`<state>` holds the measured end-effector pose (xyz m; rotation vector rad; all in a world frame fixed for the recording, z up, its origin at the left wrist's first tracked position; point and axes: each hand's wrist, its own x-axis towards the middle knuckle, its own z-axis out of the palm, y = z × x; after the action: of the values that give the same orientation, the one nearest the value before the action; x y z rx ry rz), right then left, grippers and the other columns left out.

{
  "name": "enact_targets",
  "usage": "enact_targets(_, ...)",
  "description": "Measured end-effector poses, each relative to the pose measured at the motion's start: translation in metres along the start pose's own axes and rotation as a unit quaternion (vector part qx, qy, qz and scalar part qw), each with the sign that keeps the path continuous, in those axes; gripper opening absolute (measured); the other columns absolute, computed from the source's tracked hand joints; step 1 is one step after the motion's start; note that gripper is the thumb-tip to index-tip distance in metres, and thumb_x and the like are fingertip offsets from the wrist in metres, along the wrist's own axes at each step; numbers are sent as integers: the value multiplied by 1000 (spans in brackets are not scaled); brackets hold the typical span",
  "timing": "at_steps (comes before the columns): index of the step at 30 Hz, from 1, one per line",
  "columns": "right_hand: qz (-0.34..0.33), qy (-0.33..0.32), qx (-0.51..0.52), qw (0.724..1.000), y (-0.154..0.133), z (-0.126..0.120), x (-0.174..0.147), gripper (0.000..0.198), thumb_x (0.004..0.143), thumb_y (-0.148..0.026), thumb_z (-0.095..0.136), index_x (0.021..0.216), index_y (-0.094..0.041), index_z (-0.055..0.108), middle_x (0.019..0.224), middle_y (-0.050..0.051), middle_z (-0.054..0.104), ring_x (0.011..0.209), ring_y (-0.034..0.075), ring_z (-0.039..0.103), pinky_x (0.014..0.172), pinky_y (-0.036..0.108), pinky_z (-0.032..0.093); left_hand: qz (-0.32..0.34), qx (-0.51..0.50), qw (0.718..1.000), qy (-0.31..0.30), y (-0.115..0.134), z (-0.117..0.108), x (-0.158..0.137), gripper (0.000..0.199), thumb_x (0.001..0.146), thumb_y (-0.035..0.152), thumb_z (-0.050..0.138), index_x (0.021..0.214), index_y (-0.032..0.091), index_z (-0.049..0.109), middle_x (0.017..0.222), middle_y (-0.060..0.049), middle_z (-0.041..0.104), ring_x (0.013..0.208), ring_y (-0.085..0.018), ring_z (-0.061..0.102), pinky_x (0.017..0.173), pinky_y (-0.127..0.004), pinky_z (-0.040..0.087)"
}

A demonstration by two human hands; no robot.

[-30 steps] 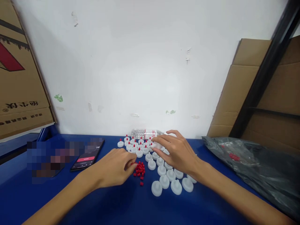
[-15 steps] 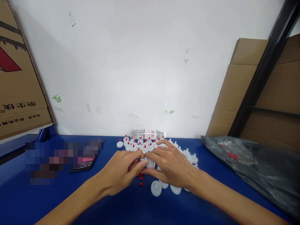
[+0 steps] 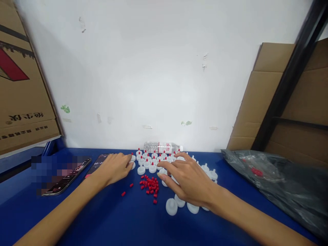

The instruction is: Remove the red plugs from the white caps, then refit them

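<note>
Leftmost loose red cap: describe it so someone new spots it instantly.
On the blue table, find the cluster of loose red caps left of the right hand. Go left past one stray cap to the next, lower in the picture. That leftmost loose red cap stands out by lying farthest from the cluster.

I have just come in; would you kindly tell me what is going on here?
A person's left hand is at a white lid on the group's left edge, its grip partly hidden. The right hand, fingers spread, is over bare lids. Loose red caps lie between the hands, and many lids farther back already wear one.
</note>
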<state>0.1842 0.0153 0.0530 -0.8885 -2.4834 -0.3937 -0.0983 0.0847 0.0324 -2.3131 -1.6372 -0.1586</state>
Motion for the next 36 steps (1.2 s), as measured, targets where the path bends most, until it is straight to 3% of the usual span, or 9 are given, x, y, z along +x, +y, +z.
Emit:
enact_targets(5,-14,-8,-19,1000,-2,-1,1,38,108,-36,31,110,-19,65,73,3,71,70,20,68,103,43,34,1,6,1000,22,11,-1,-1,40,105,38,31,99,18,65,82,-11,71,75,-28,68,68,-36,46)
enact_targets(7,-14,-1,-24,1000,-2,-2,2,39,108,-35,30,107,-19,65,71,2,70,69,19,67,102,42,34,9,3,999,45,18,-5,-2,41,106,37,28,108,18,64,96,-12,70,91,-29,66,71,-36,48)
enact_targets(10,-17,5,-30,999,0,-2,2,40,108,-34,29,101,-18,65,69,2,70,66,18,66,101,40,34,65,-10,995,74,32,-4,-6,37,107,36,31,130,22,58,128,-13,61,121,-29,53,84,-36,50)
enact_targets(14,-26,3,-39,999,1,-1,1,41,108,-33,28,98,-18,65,68,1,69,65,17,65,103,40,33,159,-31,982,100,45,8,-11,40,108,34,34,143,25,52,148,-16,46,133,-34,43,105,-51,41)
enact_targets(17,-27,-2,-49,998,2,-1,0,42,108,-32,27,96,-18,66,67,1,68,65,18,64,104,40,33,168,-41,980,103,48,13,-10,37,107,32,38,138,26,56,139,-16,52,127,-34,47,100,-51,43)
enact_targets(23,-17,-9,-51,998,4,2,0,40,107,-32,32,92,-18,66,66,1,68,63,17,64,103,41,35,173,-68,970,153,45,13,-3,20,103,28,51,104,22,69,112,-10,65,110,-32,54,93,-49,40)
enact_targets(27,-7,17,-58,998,6,8,0,29,106,-32,41,107,-17,66,83,5,74,78,21,69,102,44,38,174,-102,961,192,46,7,-4,19,105,25,47,105,20,65,102,-6,69,101,-26,57,93,-45,39)
enact_targets(32,0,46,-32,998,8,14,-1,41,103,-43,52,135,-17,52,120,12,71,110,26,66,103,45,40,175,-286,903,268,63,-11,-21,11,105,24,50,108,23,60,99,-1,69,94,-19,60,88,-34,44)
enact_targets(36,-36,85,-13,996,8,15,-2,31,102,-40,53,122,-17,57,109,9,74,98,23,68,98,42,41,181,-350,876,279,78,-19,-33,10,104,22,51,111,24,57,102,-1,66,96,-18,60,85,-29,47)
